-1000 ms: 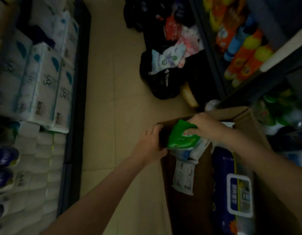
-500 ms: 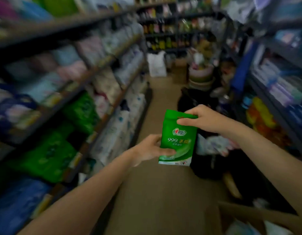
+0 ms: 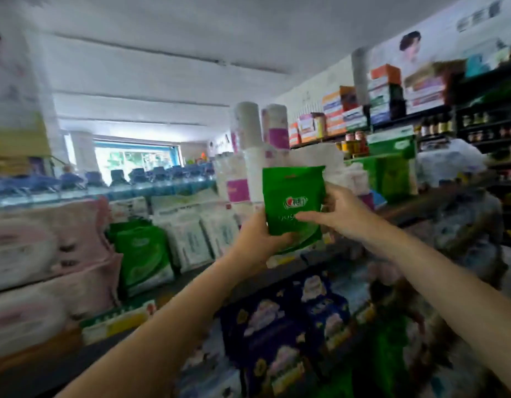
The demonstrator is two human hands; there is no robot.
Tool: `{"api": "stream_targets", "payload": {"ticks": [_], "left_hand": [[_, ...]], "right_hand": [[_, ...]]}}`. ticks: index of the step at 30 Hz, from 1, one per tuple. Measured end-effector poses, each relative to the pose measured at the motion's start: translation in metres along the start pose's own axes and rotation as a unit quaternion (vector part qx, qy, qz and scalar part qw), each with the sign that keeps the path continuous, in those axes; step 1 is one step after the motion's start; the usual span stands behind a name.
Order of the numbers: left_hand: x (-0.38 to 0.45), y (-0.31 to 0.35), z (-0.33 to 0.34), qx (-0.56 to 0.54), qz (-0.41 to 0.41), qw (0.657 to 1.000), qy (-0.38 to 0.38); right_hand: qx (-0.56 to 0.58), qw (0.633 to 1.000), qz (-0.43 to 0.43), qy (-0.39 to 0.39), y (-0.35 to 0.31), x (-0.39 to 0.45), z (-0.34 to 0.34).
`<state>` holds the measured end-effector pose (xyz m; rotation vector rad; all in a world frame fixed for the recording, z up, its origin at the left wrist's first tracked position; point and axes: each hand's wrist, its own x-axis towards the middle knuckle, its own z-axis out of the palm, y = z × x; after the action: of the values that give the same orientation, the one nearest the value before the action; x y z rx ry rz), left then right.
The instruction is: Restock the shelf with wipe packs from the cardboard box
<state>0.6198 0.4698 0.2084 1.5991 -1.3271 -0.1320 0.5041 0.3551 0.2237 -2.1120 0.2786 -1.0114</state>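
The green wipe pack is held upright, long axis vertical, in front of the shelf at its upper tier. The left hand grips its lower left corner; the right hand pinches its right edge. Matching green packs stand lower left, nearer the left hand. The shelf is crowded; the aisle is narrow and blurred.

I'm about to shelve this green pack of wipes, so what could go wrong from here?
1. The green wipe pack is gripped only at its lower edge by the left hand and at its side by the right hand, so it might slip.
2. The tall white and purple packs behind it stand upright and could topple if nudged.
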Motion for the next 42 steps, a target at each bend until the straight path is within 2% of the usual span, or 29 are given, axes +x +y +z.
{"api": "stream_targets", "payload": {"ticks": [2, 3, 5, 6, 7, 9, 11, 13, 15, 17, 19, 22, 26, 30, 32, 35, 38, 40, 42], "left_hand": [[0.007, 0.000, -0.041, 0.093, 0.018, 0.989, 0.116], [0.010, -0.001, -0.061, 0.152, 0.028, 0.973, 0.174], [0.013, -0.006, -0.096, 0.317, 0.042, 0.912, 0.258], [0.013, -0.011, -0.109, 0.419, 0.033, 0.867, 0.268], [0.014, -0.017, -0.118, 0.519, 0.009, 0.816, 0.255], [0.017, -0.034, -0.130, 0.660, -0.081, 0.726, 0.176], [0.019, -0.052, -0.140, 0.712, -0.179, 0.670, 0.107], [0.019, -0.064, -0.150, 0.740, -0.245, 0.622, 0.071], [0.016, -0.074, -0.155, 0.752, -0.282, 0.595, 0.045], [0.014, -0.080, -0.154, 0.743, -0.307, 0.594, 0.015], [0.019, -0.084, -0.144, 0.729, -0.300, 0.615, 0.010], [0.031, -0.076, -0.115, 0.714, -0.253, 0.653, 0.019], [0.045, -0.059, -0.060, 0.685, -0.138, 0.715, -0.011], [0.023, -0.036, 0.022, 0.575, -0.011, 0.816, -0.059], [-0.001, -0.020, 0.078, 0.526, 0.058, 0.838, -0.132], [-0.053, 0.007, 0.171, 0.449, 0.145, 0.845, -0.251], [-0.129, 0.029, 0.263, 0.414, 0.195, 0.815, -0.356], [-0.189, 0.037, 0.318, 0.389, 0.245, 0.794, -0.398], [-0.248, 0.042, 0.363, 0.363, 0.295, 0.766, -0.441]], "right_hand": [[-0.002, 0.999, -0.036, -0.004, -0.011, 0.037, 0.032], [0.005, 0.999, -0.042, -0.015, -0.014, 0.055, 0.049], [0.039, 0.996, -0.028, -0.073, -0.020, 0.084, 0.083], [0.053, 0.992, -0.021, -0.110, -0.022, 0.097, 0.101], [0.061, 0.988, -0.018, -0.142, -0.023, 0.108, 0.120], [0.062, 0.978, -0.013, -0.198, -0.021, 0.124, 0.160], [0.060, 0.967, -0.002, -0.248, -0.013, 0.131, 0.198], [0.043, 0.955, -0.009, -0.293, -0.001, 0.134, 0.228], [-0.005, 0.950, -0.055, -0.307, 0.008, 0.135, 0.243], [-0.020, 0.949, -0.075, -0.304, 0.013, 0.137, 0.246], [-0.016, 0.949, -0.053, -0.310, 0.016, 0.136, 0.237], [-0.060, 0.948, -0.063, -0.305, 0.019, 0.130, 0.207], [-0.148, 0.963, -0.072, -0.212, 0.028, 0.092, 0.132], [-0.186, 0.977, 0.054, -0.089, 0.061, -0.008, 0.037], [-0.204, 0.968, 0.144, -0.014, 0.076, -0.080, -0.008], [-0.282, 0.921, 0.269, 0.017, 0.087, -0.198, -0.069], [-0.353, 0.828, 0.434, -0.040, 0.083, -0.332, -0.118], [-0.327, 0.763, 0.556, -0.050, 0.082, -0.428, -0.141], [-0.240, 0.705, 0.667, 0.000, 0.076, -0.523, -0.156]]}}
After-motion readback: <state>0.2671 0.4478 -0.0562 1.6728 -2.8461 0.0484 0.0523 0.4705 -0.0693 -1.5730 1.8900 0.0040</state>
